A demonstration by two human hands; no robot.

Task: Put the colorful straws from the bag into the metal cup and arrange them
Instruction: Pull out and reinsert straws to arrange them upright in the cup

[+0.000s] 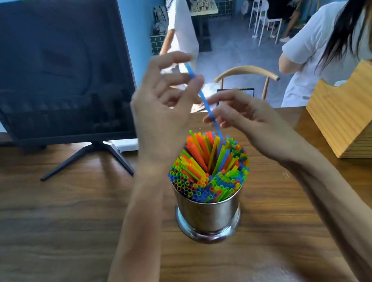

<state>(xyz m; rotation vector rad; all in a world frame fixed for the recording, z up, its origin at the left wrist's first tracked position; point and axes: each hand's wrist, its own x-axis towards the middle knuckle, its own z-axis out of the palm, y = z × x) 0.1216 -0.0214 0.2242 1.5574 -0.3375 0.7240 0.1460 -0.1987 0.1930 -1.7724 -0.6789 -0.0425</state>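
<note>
A: How is the blue straw [204,98] held?

B: It is pinched by the left hand [165,105] and the right hand [244,118], above the packed metal cup [208,211].

A: What is advised?

B: A gap among the straws [208,168] should be targeted and the straw lowered upright.

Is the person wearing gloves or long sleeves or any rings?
No. The left hand and right hand are bare, with no gloves. Both forearms are uncovered, with no sleeves in view. No rings, watch or bracelets show on the fingers or wrists.
</note>
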